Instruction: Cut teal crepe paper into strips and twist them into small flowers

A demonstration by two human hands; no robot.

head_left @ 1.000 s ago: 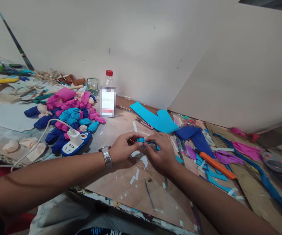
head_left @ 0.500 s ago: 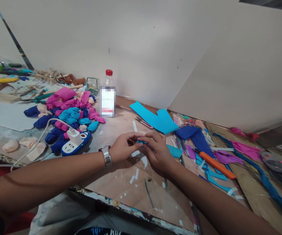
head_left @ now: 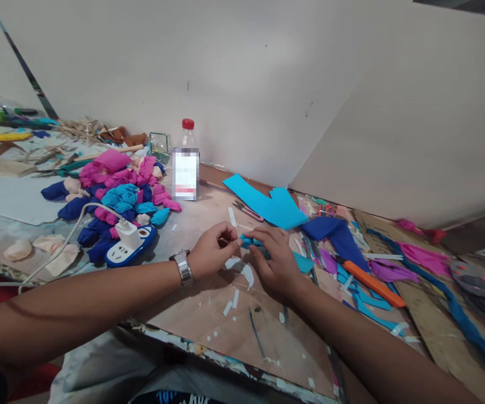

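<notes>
A small twisted piece of bright blue crepe paper (head_left: 246, 241) sits between my two hands above the board. My right hand (head_left: 278, 261) is closed round it from the right, so part of the piece is hidden behind the fingers. From the left, my left hand (head_left: 215, 249) pinches at its near end with thumb and forefinger. Just beyond my hands lies a flat sheet of the same blue paper (head_left: 282, 209), with a pair of thread snips (head_left: 248, 211) beside it. White paper scraps (head_left: 236, 297) are scattered below my hands.
A heap of pink, blue and peach crepe-paper flowers (head_left: 118, 196) lies left, beside a blue-and-white power strip (head_left: 131, 247). A phone (head_left: 186, 177) leans on a red-capped bottle (head_left: 187, 124). An orange utility knife (head_left: 373, 283) rests among coloured scraps on the right.
My hands have drawn slightly apart, and more of the blue piece shows between them. The left fingers have shifted a little to the left. Things on the table have stayed put.
</notes>
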